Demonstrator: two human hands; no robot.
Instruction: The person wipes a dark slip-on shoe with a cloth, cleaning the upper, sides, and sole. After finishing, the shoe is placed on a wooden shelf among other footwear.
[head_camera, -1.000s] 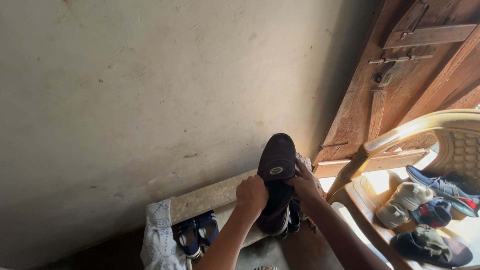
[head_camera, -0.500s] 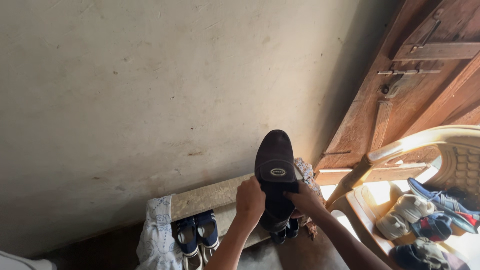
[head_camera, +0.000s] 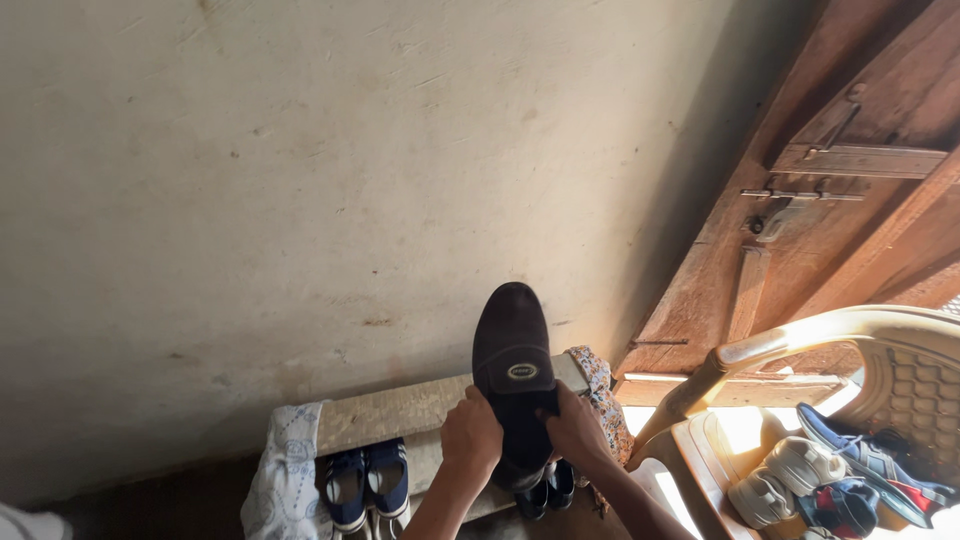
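Both hands hold one dark slip-on shoe (head_camera: 513, 370) up in front of a pale plaster wall (head_camera: 300, 180), toe pointing up and away, an oval badge on its tongue facing the camera. The left hand (head_camera: 470, 435) is closed on the shoe's left side near the opening, and the right hand (head_camera: 575, 428) is closed on its right side, fingers curled around the collar. The heel end sits low between the two wrists, just above a stone shelf (head_camera: 400, 408).

To handle the shoe well, I judge it wise to keep both grips low on the collar, so the toe stays free and the shoe does not twist, and to keep it clear of the shelf edge just below.

Under the shelf, to the left, stands a pair of blue sneakers with white stripes (head_camera: 365, 485); a second dark pair (head_camera: 545, 490) sits directly beneath the held shoe. A patterned white cloth (head_camera: 285, 470) hangs off the shelf's left end, and a floral cloth (head_camera: 605, 400) off its right. To the right, a plastic chair (head_camera: 850, 335) carries a heap of shoes (head_camera: 830, 480), close to the right forearm, and a wooden door (head_camera: 850, 160) stands behind it. The chair's arm crowds the right elbow most.
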